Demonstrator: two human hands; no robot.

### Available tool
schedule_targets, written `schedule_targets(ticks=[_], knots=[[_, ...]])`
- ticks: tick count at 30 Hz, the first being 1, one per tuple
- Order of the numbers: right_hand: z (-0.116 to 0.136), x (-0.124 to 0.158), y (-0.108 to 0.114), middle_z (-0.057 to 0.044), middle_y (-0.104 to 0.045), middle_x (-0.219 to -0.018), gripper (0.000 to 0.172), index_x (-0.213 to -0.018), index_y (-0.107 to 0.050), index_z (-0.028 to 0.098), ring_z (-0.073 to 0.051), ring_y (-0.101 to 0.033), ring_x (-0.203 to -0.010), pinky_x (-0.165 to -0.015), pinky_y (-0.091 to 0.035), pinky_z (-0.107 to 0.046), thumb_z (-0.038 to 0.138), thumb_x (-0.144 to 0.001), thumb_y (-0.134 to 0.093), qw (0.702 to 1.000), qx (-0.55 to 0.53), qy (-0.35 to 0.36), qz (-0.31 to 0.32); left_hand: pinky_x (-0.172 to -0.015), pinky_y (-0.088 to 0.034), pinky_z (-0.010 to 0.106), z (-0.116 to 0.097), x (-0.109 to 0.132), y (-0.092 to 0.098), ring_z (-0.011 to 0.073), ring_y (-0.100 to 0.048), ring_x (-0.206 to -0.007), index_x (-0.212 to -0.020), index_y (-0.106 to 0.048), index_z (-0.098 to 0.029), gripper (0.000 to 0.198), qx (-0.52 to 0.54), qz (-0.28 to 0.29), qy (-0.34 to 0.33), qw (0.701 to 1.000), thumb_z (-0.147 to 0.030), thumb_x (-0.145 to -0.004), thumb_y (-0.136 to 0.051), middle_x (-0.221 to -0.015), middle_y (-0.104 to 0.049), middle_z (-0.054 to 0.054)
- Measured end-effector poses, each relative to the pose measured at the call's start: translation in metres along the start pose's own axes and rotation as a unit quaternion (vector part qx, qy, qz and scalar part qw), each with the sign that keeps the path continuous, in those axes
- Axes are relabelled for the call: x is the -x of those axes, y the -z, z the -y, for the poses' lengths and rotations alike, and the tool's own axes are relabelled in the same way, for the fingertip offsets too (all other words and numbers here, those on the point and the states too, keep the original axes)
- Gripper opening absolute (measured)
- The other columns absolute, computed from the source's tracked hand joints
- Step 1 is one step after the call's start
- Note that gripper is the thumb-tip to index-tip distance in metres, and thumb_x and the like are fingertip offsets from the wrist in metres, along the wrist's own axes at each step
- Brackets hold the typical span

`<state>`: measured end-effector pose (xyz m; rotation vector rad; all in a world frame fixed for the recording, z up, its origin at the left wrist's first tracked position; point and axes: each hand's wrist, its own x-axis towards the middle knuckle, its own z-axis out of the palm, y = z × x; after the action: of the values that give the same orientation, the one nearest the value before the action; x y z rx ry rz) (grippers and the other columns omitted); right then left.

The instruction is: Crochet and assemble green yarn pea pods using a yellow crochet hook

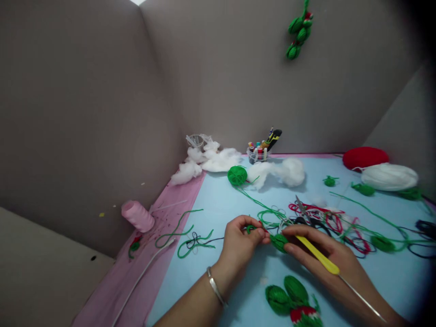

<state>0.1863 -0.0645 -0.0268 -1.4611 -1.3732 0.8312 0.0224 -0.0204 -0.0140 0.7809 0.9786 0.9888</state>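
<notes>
While the left hand (pixel 238 243) pinches a short strand of green yarn (pixel 251 229) between thumb and fingertips, the right hand (pixel 323 254) curls around a yellow-handled steel crochet hook (pixel 318 255), its fingertips pressing on a small green crocheted oval (pixel 279 243) held between the two hands above the pale blue bench (pixel 204 218). One round green yarn ball (pixel 237 175) lies ahead, trailing a strand toward the hands, and one pair of black-handled steel scissors (pixel 306 221) sits just beyond them, beside tangled red yarn (pixel 335 218). Two larger green crocheted ovals (pixel 278 299) lie below the wrists, touching a red-and-green crocheted piece (pixel 304 314).
</notes>
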Motion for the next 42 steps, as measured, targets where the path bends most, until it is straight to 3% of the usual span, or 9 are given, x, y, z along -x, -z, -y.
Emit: schedule_targets(ticks=[7, 15, 18, 22, 26, 29, 32, 36, 42], knots=[[-0.003, 0.005, -0.009, -0.005, -0.071, -0.086, 0.023, -0.089, -0.065, 0.024, -0.021, -0.069, -0.071, -0.066, -0.059, -0.031, 0.041, -0.073, -0.066, 0.989, 0.078, 0.083, -0.098, -0.068, -0.044, 0.024, 0.009, 0.005, -0.004, 0.0102, -0.06, -0.062, -0.078, -0.067, -0.011, 0.046, 0.077, 0.045, 0.021, 0.996, -0.025, -0.041, -0.089, -0.069, -0.068, 0.004], [-0.013, 0.006, -0.003, -0.007, -0.071, -0.105, 0.027, -0.114, -0.059, 0.025, -0.022, -0.069, -0.09, -0.084, -0.055, -0.036, 0.031, -0.088, -0.054, 0.961, 0.162, 0.211, -0.075, -0.066, -0.042, 0.025, 0.004, 0.003, -0.002, 0.0113, -0.058, -0.062, -0.076, -0.067, -0.012, 0.042, 0.044, 0.032, -0.012, 0.998, -0.029, -0.044, -0.088, -0.068, -0.067, 0.004], [-0.009, 0.008, 0.005, -0.002, -0.072, -0.101, 0.033, -0.122, -0.058, 0.031, -0.018, -0.07, -0.085, -0.08, -0.057, -0.028, 0.026, -0.09, -0.053, 0.958, 0.141, 0.247, -0.041, -0.067, -0.043, 0.025, 0.003, 0.003, -0.002, 0.0118, -0.057, -0.065, -0.071, -0.068, -0.012, 0.031, 0.026, 0.041, -0.042, 0.998, -0.024, -0.049, -0.085, -0.068, -0.066, 0.004], [-0.002, 0.008, 0.008, 0.0, -0.074, -0.092, 0.026, -0.111, -0.066, 0.029, -0.015, -0.072, -0.073, -0.067, -0.059, -0.022, 0.029, -0.089, -0.054, 0.967, 0.102, 0.231, -0.04, -0.075, -0.046, 0.029, 0.004, 0.002, -0.002, 0.0159, -0.059, -0.075, -0.068, -0.069, -0.014, 0.009, -0.021, 0.054, -0.1, 0.993, -0.014, -0.061, -0.073, -0.075, -0.066, 0.006], [0.001, 0.003, 0.007, -0.004, -0.075, -0.092, 0.029, -0.101, -0.072, 0.025, -0.022, -0.072, -0.081, -0.074, -0.06, -0.032, 0.043, -0.085, -0.056, 0.966, 0.134, 0.178, -0.133, -0.083, -0.046, 0.031, -0.003, -0.002, 0.005, 0.0178, -0.058, -0.088, -0.07, -0.07, -0.016, 0.016, -0.182, -0.014, -0.213, 0.96, -0.004, -0.068, -0.06, -0.088, -0.061, 0.007], [0.004, -0.002, 0.013, -0.004, -0.076, -0.083, 0.034, -0.104, -0.07, 0.023, -0.021, -0.072, -0.072, -0.064, -0.061, -0.03, 0.047, -0.086, -0.053, 0.973, 0.117, 0.109, -0.169, -0.084, -0.046, 0.031, -0.006, -0.002, 0.007, 0.0184, -0.058, -0.092, -0.074, -0.07, -0.016, 0.015, -0.235, 0.036, -0.202, 0.95, -0.005, -0.066, -0.065, -0.096, -0.059, 0.008], [0.006, -0.009, 0.027, -0.002, -0.075, -0.077, 0.028, -0.103, -0.069, 0.024, -0.017, -0.07, -0.058, -0.052, -0.058, -0.025, 0.039, -0.09, -0.05, 0.977, 0.107, 0.138, -0.126, -0.081, -0.048, 0.03, 0.001, 0.0, 0.004, 0.0185, -0.058, -0.093, -0.083, -0.071, -0.018, 0.024, -0.271, 0.088, -0.189, 0.94, -0.002, -0.066, -0.064, -0.103, -0.058, 0.009], [-0.004, -0.021, 0.043, -0.004, -0.074, -0.093, 0.016, -0.095, -0.068, 0.025, -0.022, -0.071, -0.081, -0.07, -0.058, -0.031, 0.029, -0.085, -0.056, 0.922, 0.226, 0.313, 0.024, -0.083, -0.048, 0.031, 0.012, -0.004, 0.004, 0.0179, -0.057, -0.094, -0.08, -0.07, -0.017, 0.027, -0.26, 0.037, -0.203, 0.943, 0.002, -0.069, -0.054, -0.099, -0.058, 0.008], [-0.035, -0.017, 0.015, -0.003, -0.066, -0.079, 0.014, -0.089, -0.059, 0.022, -0.018, -0.064, -0.069, -0.058, -0.053, -0.028, 0.021, -0.077, -0.064, 0.909, 0.262, 0.306, 0.105, -0.077, -0.052, 0.032, 0.009, -0.013, 0.01, 0.015, -0.058, -0.081, -0.07, -0.066, -0.014, 0.02, -0.148, -0.017, -0.157, 0.976, -0.002, -0.07, -0.049, -0.099, -0.052, 0.007]])
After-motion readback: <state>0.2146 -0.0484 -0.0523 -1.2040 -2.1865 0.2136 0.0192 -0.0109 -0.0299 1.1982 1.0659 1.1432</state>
